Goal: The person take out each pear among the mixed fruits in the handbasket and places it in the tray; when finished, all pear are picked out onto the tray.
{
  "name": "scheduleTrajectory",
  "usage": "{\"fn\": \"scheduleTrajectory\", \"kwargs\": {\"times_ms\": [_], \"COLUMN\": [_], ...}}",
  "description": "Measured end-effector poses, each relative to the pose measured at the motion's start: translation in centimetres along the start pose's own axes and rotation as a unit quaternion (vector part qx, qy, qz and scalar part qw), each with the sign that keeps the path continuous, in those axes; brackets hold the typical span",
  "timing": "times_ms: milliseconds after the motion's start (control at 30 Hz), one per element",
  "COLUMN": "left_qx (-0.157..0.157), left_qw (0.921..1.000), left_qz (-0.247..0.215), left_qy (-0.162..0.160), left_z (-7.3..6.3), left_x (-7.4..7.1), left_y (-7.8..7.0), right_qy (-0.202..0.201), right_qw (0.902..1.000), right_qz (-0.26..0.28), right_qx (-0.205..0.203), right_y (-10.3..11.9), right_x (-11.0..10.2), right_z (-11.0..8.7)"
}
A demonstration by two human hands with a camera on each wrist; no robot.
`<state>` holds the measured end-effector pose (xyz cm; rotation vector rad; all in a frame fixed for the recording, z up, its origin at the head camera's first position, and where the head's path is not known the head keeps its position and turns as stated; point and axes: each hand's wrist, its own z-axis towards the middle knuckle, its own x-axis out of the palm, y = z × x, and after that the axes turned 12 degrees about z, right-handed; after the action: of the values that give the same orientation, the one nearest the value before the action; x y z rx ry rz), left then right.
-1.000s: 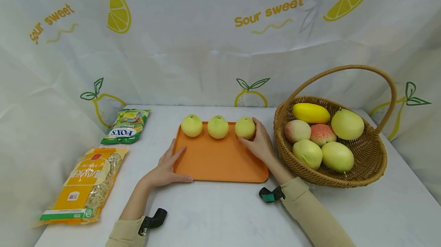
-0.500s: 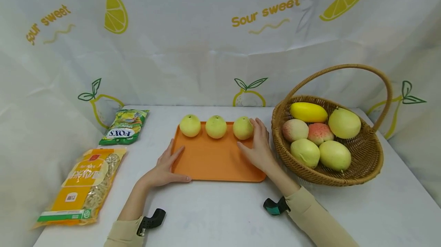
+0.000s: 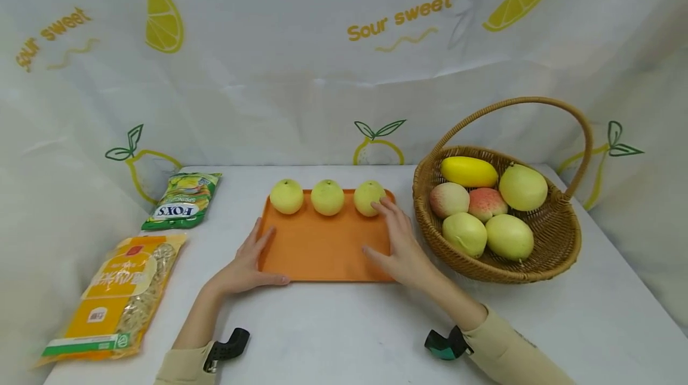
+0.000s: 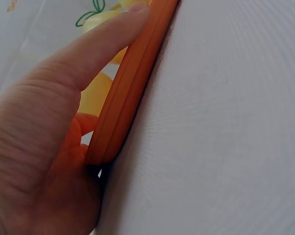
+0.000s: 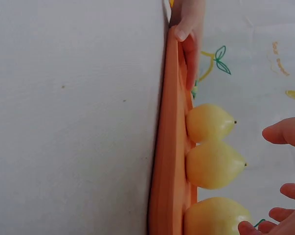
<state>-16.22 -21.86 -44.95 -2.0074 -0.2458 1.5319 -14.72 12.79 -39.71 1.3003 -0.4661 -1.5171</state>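
Observation:
Three pale yellow pears [image 3: 327,197] stand in a row along the back of an orange tray [image 3: 317,248]. My left hand [image 3: 242,265] rests at the tray's front left corner, fingers spread along the left side. In the left wrist view its straight thumb [image 4: 103,46] lies along the front rim. My right hand [image 3: 403,250] is over the tray's right side with loosely spread fingers, holding nothing. Its fingertips overlap the rightmost pear [image 3: 367,194] in the head view. The right wrist view shows the thumb [image 5: 286,132] apart from the pears.
A wicker basket [image 3: 484,271] with a tall handle stands right of the tray, holding a yellow oblong fruit [image 3: 469,171], two peaches [image 3: 449,200] and several pears [image 3: 509,237]. At left lie a green FOX'S bag [image 3: 183,200] and an orange food packet [image 3: 115,298].
My right hand has let go of the rightmost pear and drawn back towards the front right. The left hand stays at the tray corner. The head view has shifted slightly to the right.

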Motion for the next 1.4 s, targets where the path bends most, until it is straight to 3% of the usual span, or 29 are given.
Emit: {"fn": "scheduleTrajectory", "kwargs": {"times_ms": [267,467,567,700,900,1067,1400], "left_qx": [0.009,-0.013,-0.017,-0.015,-0.010,-0.010,-0.002], "left_qw": [0.9996,0.9993,0.9992,0.9993,0.9990,0.9989,0.9989], "left_qz": [-0.025,-0.036,-0.036,-0.032,-0.040,-0.045,-0.046], "left_qy": [-0.005,-0.001,-0.005,-0.011,-0.015,-0.011,-0.009], "left_z": [-0.2,-0.3,-0.4,-0.5,-0.5,-0.5,-0.3], "left_x": [-0.4,-0.3,-0.3,-0.3,-0.2,-0.2,-0.1], "left_y": [0.3,0.6,0.7,0.7,0.8,0.7,0.2], "right_qy": [0.049,0.083,0.083,0.073,0.057,0.070,0.087], "right_qw": [0.9982,0.9942,0.9933,0.9913,0.9912,0.9888,0.9749], "right_qz": [0.032,0.066,0.072,0.063,-0.007,-0.077,-0.192], "right_qx": [-0.009,-0.022,-0.038,-0.090,-0.119,-0.106,-0.073], "right_y": [2.4,3.5,3.9,4.5,4.6,4.5,3.4], "right_x": [-1.9,-3.9,-5.1,-7.1,-10.3,-12.9,-17.5], "right_z": [-1.3,-2.3,-2.6,-2.8,-2.6,-2.3,-1.2]}}
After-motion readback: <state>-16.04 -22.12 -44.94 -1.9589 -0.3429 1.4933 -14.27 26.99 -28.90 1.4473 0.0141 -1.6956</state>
